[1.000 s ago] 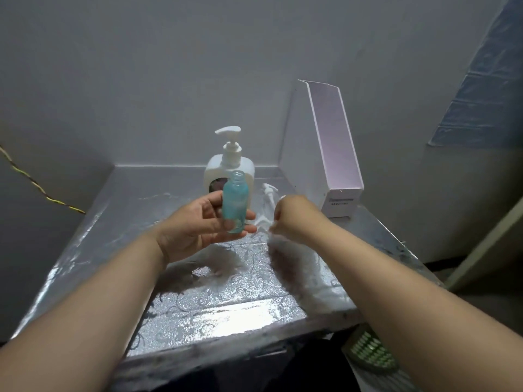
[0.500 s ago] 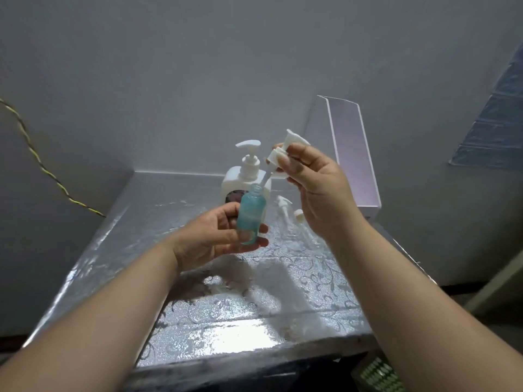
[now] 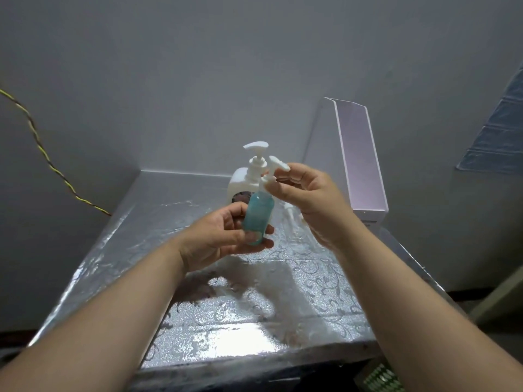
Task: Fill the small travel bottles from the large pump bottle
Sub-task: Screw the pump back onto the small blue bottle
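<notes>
teal bottle [image 3: 259, 215]: near upright, held above bench [image 3: 254, 321] | left hand [image 3: 223, 236]: fingers wrapped round teal bottle | right hand [image 3: 308, 193]: fingers pinch white cap [image 3: 272, 172] at its mouth | pump bottle [image 3: 243, 182]: on bench, just behind | pink box [image 3: 362, 154]: standing at bench's far right

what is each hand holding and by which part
The left hand grips the teal travel bottle round its lower body; the right hand pinches the small pump top by its head.

The travel bottle [image 3: 259, 215] is translucent teal plastic, the pump bottle [image 3: 240, 181] at 12 o'clock glossy white plastic, the tabletop [image 3: 254, 321] reflective embossed foil.
</notes>
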The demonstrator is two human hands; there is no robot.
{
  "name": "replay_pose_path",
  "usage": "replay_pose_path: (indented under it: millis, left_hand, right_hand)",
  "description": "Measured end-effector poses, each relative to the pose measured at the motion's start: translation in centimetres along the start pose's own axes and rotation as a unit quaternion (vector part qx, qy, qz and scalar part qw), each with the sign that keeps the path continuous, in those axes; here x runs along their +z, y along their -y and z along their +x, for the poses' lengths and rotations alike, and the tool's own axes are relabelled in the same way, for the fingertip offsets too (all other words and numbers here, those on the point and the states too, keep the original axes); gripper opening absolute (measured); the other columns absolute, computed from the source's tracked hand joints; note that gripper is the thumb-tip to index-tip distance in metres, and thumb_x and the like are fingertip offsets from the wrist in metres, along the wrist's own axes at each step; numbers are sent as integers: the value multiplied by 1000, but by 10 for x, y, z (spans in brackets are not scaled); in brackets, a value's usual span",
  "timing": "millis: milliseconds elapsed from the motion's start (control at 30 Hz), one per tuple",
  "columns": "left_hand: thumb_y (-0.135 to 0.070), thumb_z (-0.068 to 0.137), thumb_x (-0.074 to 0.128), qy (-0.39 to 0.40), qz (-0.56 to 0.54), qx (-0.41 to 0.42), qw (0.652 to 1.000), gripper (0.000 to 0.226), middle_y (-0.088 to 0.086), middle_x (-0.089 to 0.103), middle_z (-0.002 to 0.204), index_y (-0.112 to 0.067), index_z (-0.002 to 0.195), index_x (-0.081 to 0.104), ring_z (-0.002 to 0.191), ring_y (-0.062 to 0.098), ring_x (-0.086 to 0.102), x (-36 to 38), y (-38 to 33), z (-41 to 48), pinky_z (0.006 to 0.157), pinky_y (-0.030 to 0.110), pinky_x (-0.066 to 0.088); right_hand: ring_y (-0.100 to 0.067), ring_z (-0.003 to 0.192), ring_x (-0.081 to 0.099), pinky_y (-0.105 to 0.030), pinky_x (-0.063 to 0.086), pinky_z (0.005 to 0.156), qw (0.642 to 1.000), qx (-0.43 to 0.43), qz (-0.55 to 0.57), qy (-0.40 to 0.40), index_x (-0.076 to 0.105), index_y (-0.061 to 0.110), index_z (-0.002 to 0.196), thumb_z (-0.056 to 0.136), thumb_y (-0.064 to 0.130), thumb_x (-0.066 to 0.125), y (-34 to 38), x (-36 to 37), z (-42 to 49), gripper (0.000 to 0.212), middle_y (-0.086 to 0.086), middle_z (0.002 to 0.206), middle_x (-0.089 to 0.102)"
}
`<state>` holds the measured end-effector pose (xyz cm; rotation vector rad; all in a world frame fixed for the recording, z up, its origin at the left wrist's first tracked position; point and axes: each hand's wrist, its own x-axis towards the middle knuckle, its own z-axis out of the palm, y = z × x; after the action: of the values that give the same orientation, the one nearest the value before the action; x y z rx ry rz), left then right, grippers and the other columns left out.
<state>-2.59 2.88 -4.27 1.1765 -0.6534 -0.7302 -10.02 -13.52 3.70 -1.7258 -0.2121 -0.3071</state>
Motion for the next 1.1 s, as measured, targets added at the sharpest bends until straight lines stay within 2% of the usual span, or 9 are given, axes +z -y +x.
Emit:
replay_pose_path:
  millis: [200, 333, 500, 600, 700, 800, 900, 1033, 1100]
  left_hand:
    - [-19, 52, 93, -10, -1, 5, 1000, 90, 22, 67, 112, -2, 128, 48, 101, 38, 66, 0, 0, 0, 89, 44, 55]
    - [-20, 54, 92, -15, 5, 14, 1000, 87, 20, 68, 111, -2, 127, 48, 99, 37, 68, 0, 0, 1, 90, 46, 54]
    - [-17, 57, 91, -17, 5, 16, 1000, 82, 19, 69, 110, -2, 125, 49, 98, 36, 68, 1, -2, 0, 91, 46, 54]
    - [-4, 70, 74, -32, 16, 20, 999, 59, 16, 71, 105, -1, 124, 49, 95, 34, 70, 2, -2, 0, 89, 45, 55]
    - [-3, 71, 74, -29, 10, 19, 999, 60, 16, 71, 106, 0, 125, 48, 95, 34, 70, 2, -2, 0, 87, 43, 56]
    - [-14, 59, 89, -22, 0, 22, 1000, 75, 19, 69, 109, -1, 122, 50, 97, 35, 69, 0, 0, 1, 87, 45, 56]
    - [-14, 59, 89, -25, -1, 25, 999, 68, 21, 69, 110, -5, 116, 54, 100, 35, 68, -1, 4, 3, 90, 47, 54]
    - [-10, 65, 84, -31, -4, 32, 999, 65, 19, 69, 109, -3, 121, 52, 96, 34, 69, 0, 1, 2, 87, 43, 56]
    - [-5, 70, 78, -37, 4, 30, 999, 59, 17, 71, 106, -1, 122, 50, 95, 33, 70, 0, 0, 1, 87, 43, 56]
  right_hand:
    - [-17, 86, 54, -29, 46, 81, 1000, -4, -3, -23, 56, 16, 81, 79, 4, 71, -7, 4, 1, 20, -1, 85, 60]
    - [-12, 91, 59, -20, 50, 81, 998, -17, 68, -7, 65, 19, 94, 80, 11, 67, -12, 4, 2, 16, 3, 93, 66]
    - [-6, 90, 63, -18, 50, 85, 996, -24, 78, -20, 71, 15, 88, 86, 2, 60, -7, 4, 3, 17, 3, 89, 72]
    - [-8, 93, 63, -24, 45, 92, 994, -12, 108, -12, 71, 14, 88, 80, 10, 65, -8, 4, 4, 11, 4, 90, 73]
    - [-11, 92, 62, -32, 41, 98, 992, 0, 125, -11, 71, 13, 89, 70, 18, 65, -8, 3, 4, 20, 3, 89, 72]
    - [-14, 82, 57, -28, 45, 84, 993, -1, 113, -45, 63, 16, 78, 70, 9, 75, -10, 7, 4, 16, 0, 78, 64]
    - [-12, 73, 53, -27, 43, 75, 993, 1, 88, -77, 51, 15, 75, 73, 6, 76, -15, 12, 4, 26, 0, 73, 56]
    - [-16, 94, 56, -33, 40, 89, 993, 9, 117, -26, 65, 13, 99, 76, 23, 66, -14, 6, 5, 25, -3, 100, 64]
    - [-18, 97, 57, -39, 42, 95, 993, -1, 117, -34, 70, 16, 91, 73, 16, 68, -14, 6, 6, 17, -4, 98, 67]
